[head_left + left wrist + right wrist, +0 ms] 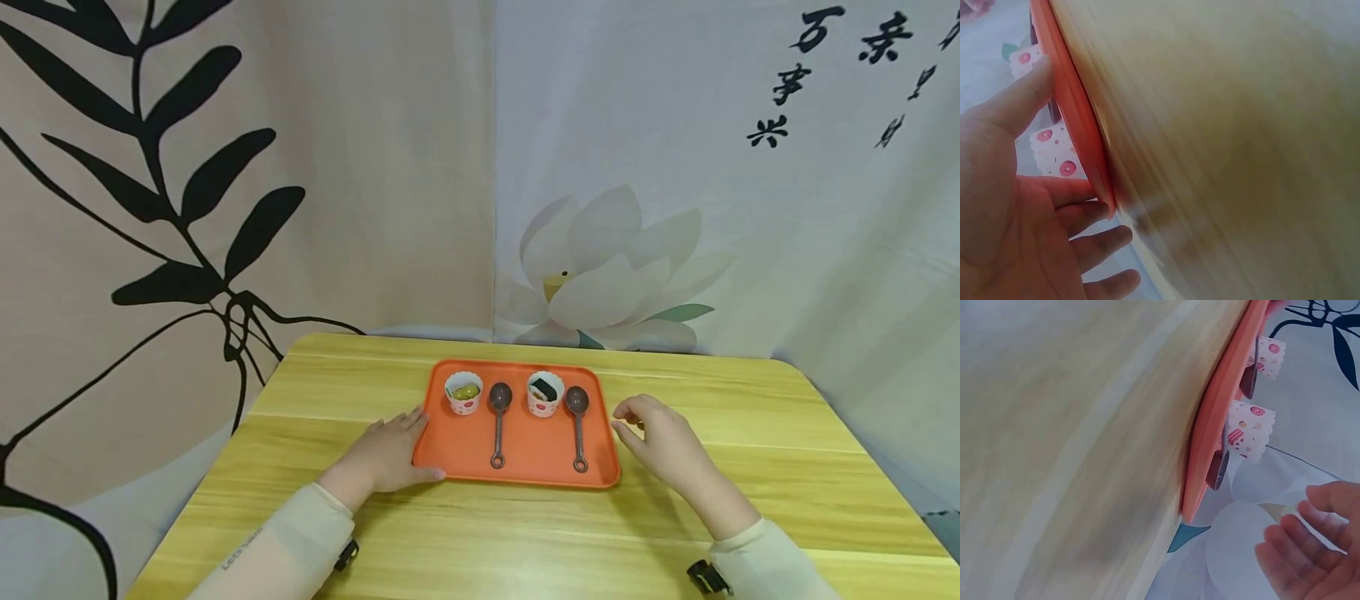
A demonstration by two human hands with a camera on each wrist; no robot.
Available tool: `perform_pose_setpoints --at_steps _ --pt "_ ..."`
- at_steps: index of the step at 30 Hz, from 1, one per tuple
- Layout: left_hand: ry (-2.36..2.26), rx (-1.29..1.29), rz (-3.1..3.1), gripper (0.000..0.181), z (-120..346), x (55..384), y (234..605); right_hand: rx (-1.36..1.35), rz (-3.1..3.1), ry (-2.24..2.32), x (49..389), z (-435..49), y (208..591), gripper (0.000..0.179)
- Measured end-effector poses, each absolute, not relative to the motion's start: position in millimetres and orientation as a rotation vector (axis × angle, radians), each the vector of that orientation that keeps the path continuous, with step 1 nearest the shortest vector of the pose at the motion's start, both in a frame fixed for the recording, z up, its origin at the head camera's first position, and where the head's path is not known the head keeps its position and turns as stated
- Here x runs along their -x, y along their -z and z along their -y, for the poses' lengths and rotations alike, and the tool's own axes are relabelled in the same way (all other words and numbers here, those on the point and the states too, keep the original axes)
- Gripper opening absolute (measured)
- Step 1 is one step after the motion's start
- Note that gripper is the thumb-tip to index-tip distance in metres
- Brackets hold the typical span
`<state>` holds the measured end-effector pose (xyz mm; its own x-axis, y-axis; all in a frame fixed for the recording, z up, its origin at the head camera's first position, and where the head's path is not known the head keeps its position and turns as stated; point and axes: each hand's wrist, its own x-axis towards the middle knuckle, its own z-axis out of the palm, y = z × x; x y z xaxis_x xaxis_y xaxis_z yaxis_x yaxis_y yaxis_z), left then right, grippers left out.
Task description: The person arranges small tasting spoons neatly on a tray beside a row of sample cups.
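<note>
An orange tray (461, 446) lies on the table. On it stand two paper cups with a pink print: the left cup (463, 407) holds something green-yellow, the right cup (542, 409) something black and white. To the right of each cup lies a brown spoon, the left spoon (500, 397) and the right spoon (577, 402), handles toward me. My left hand (384, 457) touches the tray's left end, thumb at the front rim and fingers extended along the side. Apart from the tray's right edge, my right hand (663, 442) hovers with loosely bent fingers, holding nothing.
The wooden table (517, 542) extends around the tray on all sides. Behind it hangs a pale curtain (405, 167) printed with dark leaves, a white flower and black characters. A dark strap (707, 577) sits at my right wrist.
</note>
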<state>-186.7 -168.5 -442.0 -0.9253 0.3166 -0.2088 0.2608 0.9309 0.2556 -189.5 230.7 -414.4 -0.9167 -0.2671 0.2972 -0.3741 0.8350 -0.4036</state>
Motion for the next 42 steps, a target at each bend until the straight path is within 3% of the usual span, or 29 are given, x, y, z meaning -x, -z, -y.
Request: perform_pose_setpoints --at_steps 42 --pt "-0.211 -0.734 -3.163 0.072 188.8 172.0 429.1 -0.655 2.659 -0.384 191.5 -263.5 392.6 0.034"
